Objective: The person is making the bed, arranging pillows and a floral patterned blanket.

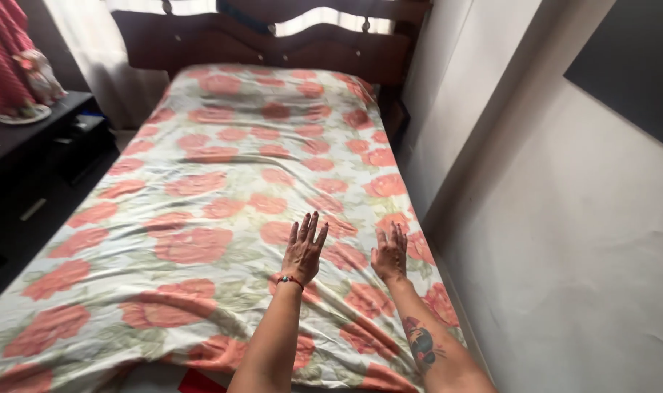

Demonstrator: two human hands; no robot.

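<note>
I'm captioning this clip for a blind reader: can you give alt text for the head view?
Both hands, left and right, lie flat with fingers spread on a rose-print bedsheet covering a bed beside a white wall. A dark wooden headboard stands at the far end.

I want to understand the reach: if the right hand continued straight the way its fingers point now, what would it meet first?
The right hand points up the bed, so it would probably first slide along the white cotton sheet with red flowers. Past that lies the dark wooden headboard. Nothing else shows in that line, though depth is unclear.
</note>
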